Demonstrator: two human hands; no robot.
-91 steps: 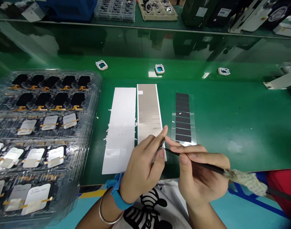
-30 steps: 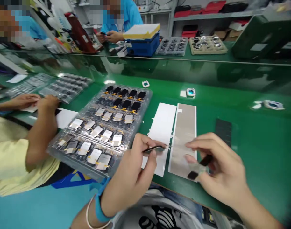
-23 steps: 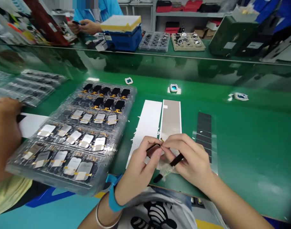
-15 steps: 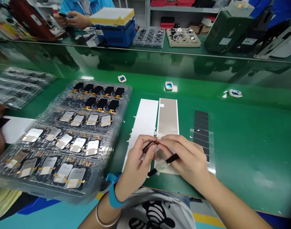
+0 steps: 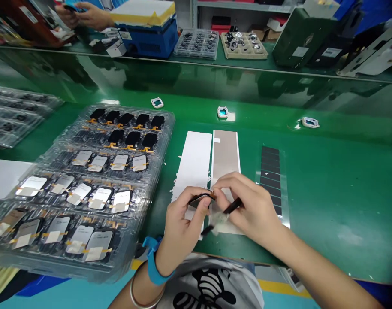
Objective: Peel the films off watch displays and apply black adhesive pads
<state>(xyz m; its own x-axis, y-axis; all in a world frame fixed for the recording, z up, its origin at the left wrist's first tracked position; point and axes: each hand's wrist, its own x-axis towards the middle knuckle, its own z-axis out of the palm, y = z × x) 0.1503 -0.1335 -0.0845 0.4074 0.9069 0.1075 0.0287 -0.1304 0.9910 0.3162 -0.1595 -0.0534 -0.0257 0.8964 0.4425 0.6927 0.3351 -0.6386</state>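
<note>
Left grip (image 5: 183,219) clamped on small dark-rimmed panel (image 5: 196,200); panel tilted, above near end of white sheet (image 5: 196,154). Right grip (image 5: 252,208) closed around black tool (image 5: 232,206) with wrapped middle; we judge its fingertips (image 5: 217,189) pinch orange tab (image 5: 212,195) at panel edge, detail small. On bench (image 5: 337,184) we note clear tray (image 5: 156,167) holding silver-backed panels (image 5: 121,200).

My one camera sits on my head, looking forward and down. My fingers (image 5: 235,182) look near, and the green tabletop (image 5: 331,193) stretches beyond them.
</note>
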